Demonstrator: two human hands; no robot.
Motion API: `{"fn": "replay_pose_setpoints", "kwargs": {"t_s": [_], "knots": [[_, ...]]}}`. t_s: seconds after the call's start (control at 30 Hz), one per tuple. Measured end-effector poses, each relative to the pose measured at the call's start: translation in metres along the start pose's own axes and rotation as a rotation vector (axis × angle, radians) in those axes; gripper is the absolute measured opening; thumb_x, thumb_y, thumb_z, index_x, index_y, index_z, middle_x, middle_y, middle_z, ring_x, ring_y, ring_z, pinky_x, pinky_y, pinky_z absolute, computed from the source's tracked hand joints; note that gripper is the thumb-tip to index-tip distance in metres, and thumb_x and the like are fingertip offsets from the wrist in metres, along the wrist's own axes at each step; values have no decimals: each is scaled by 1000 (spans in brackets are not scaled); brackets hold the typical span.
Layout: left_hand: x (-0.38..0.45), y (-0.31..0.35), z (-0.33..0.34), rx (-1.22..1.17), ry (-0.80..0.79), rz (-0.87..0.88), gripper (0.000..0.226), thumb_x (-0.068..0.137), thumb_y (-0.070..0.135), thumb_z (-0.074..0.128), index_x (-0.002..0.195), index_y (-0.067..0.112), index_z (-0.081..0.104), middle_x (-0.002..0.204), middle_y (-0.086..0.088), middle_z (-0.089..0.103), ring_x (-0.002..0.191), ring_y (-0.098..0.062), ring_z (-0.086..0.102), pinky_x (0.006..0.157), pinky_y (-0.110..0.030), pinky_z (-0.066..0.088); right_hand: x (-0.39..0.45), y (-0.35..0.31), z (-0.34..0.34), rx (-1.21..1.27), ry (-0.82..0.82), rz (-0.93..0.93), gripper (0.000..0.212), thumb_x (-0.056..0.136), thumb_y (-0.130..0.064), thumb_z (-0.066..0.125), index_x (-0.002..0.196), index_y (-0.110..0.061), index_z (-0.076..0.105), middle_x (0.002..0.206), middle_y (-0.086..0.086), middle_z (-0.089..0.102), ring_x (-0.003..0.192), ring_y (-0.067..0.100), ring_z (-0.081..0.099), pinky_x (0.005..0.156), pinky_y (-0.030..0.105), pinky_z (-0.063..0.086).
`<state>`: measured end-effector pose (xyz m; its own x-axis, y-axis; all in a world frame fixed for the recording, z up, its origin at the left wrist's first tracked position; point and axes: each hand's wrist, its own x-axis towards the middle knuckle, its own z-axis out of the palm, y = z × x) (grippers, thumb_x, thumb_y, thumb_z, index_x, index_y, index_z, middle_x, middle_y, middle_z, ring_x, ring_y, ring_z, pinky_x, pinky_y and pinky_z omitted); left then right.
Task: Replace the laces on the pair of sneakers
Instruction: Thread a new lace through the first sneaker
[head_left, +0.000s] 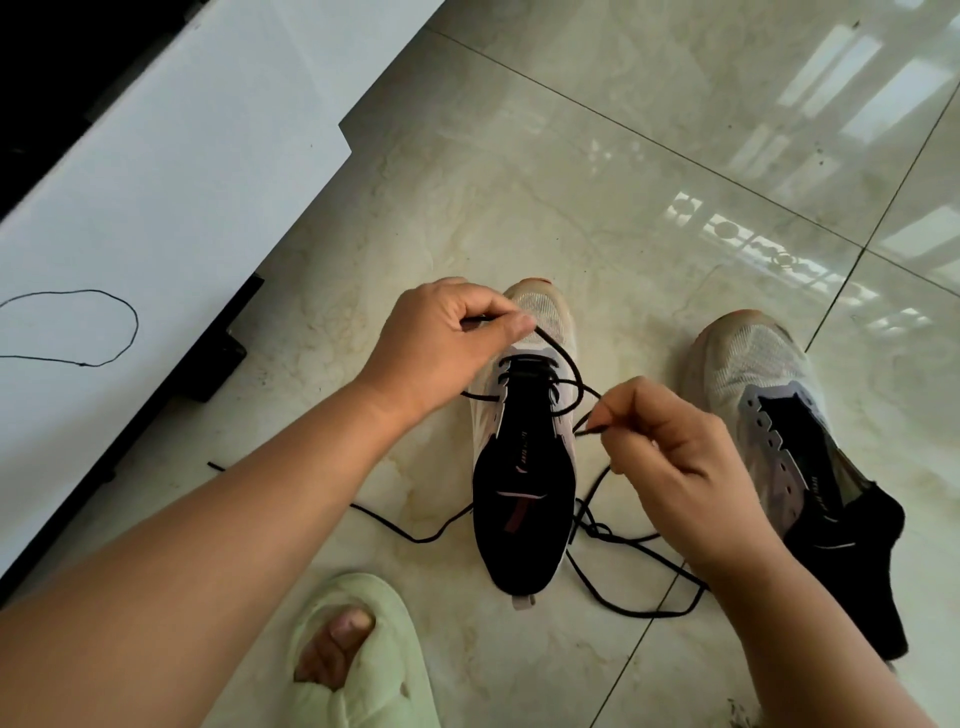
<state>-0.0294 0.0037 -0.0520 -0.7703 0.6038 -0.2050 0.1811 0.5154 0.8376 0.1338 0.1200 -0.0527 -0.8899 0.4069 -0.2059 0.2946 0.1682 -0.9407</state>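
— What are they working on?
— A glossy floor of large cream marble-look tiles with thin dark grout lines; window light reflects off it at the right. A flat white panel with a dark edge runs along the left, and a thin dark cord loops on it.
— And the shoes?
— The nearer sneaker stands on the floor between the arms, toe away, with a white mesh toe, pale lilac eyelet band and black knit tongue. Its mate lies just to the right, unlaced.
— The hands?
— The left hand is curled over the toe end, thumb and fingers pinching the black lace, a thin round cord crossing the lowest eyelets. The right hand pinches the lace's tip beside the shoe. The slack trails loose on the tiles.
— Anything else?
— A pale green fluffy slipper on a foot, at the bottom.
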Motion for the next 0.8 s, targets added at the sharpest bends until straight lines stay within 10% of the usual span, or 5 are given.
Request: {"fn": "replay_pose_setpoints", "kwargs": {"t_s": [0.2,0.33,0.53,0.8], "knots": [[0,-14,-9,-457,301,-247,22,87,11,52,66,17,51,77,-4,70,45,-9,46,53,-23,41,-1,6,-6,-254,29,10,11,71,-12,48,69,-15,58,56,0,52,48,11,42,47,17,31],[-5,-12,-12,-798,142,-290,22,78,9,45,59,18,37,55,-3,58,37,-8,28,42,-19,30,5,15,-3,-347,109,23,11,81,-7,57,76,-16,60,62,-5,57,59,13,49,50,25,38],[-26,-19,-2,294,-166,98,17,78,33,70,63,25,65,47,13,47,46,-6,42,51,-12,31,13,18,1,-440,144,-64,6,82,-8,68,80,-14,68,72,-8,58,66,8,54,63,26,47],[-37,-7,21,594,-145,250,10,76,45,69,81,37,74,59,14,36,71,-7,45,77,-25,14,18,20,1,-511,89,-182,10,78,-1,70,84,-9,74,74,4,57,69,21,54,61,43,48]]}}
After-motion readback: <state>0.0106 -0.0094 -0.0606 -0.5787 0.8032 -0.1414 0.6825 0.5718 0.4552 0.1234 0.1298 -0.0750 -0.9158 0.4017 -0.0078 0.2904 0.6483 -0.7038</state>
